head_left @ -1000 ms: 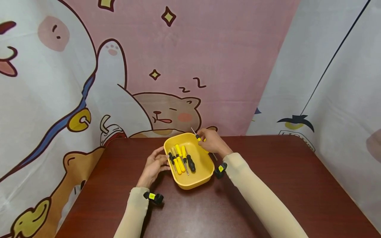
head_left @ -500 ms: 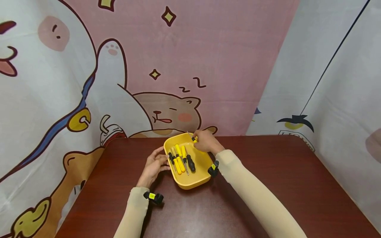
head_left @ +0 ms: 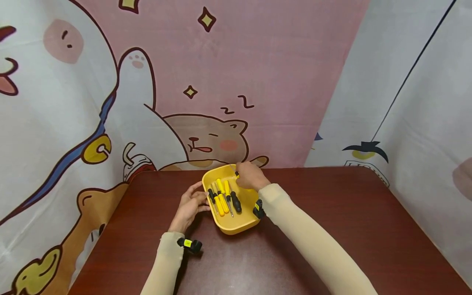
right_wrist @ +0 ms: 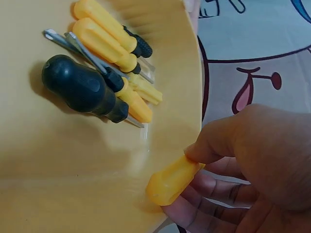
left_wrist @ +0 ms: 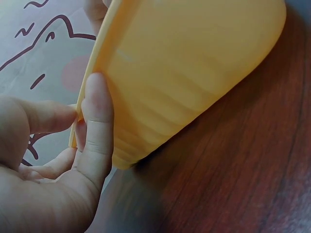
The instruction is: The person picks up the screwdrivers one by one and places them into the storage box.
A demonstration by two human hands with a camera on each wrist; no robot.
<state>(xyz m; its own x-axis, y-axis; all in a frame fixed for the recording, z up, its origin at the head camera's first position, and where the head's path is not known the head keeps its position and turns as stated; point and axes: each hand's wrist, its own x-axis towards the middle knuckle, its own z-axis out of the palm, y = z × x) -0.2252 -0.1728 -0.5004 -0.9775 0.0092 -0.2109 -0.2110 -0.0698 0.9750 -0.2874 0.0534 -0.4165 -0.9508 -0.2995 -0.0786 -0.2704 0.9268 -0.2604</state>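
My left hand pinches the left rim of a yellow plastic bin. In the left wrist view, its fingers lie against the bin's outer wall. The right hand is over the bin's far right end. Its thumb and fingers hold a screwdriver by the yellow handle; the hand hides much of that screwdriver from the head view. Several screwdrivers with yellow handles lie together in the bin's left half, beside a screwdriver with a stout black handle.
The bin stands near the back edge of a dark red-brown wooden table. Behind the table hangs a cartoon-printed cloth. Each wrist carries a small black camera.
My right hand has moved left with the screwdriver, from the bin's right rim to over its far end. The left hand keeps its hold on the rim. The other screwdrivers lie as before.
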